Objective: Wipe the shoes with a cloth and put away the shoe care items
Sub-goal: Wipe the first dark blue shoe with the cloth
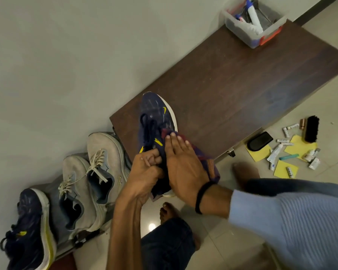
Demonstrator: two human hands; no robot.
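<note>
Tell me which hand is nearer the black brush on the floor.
Right. The right hand presses the cloth on the navy shoe, toward the brush; the left hand grips the shoe beyond it, farther off.

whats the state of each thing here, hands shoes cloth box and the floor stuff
left hand: grips the navy shoe at its opening
right hand: flat, fingers straight, pressing the cloth
navy shoe: on the bench's near end
cloth: spread over that shoe's side
grey shoes: side by side, untouched
plastic box: open, on the bench's far end
brush: lying on the floor, not put away
</note>
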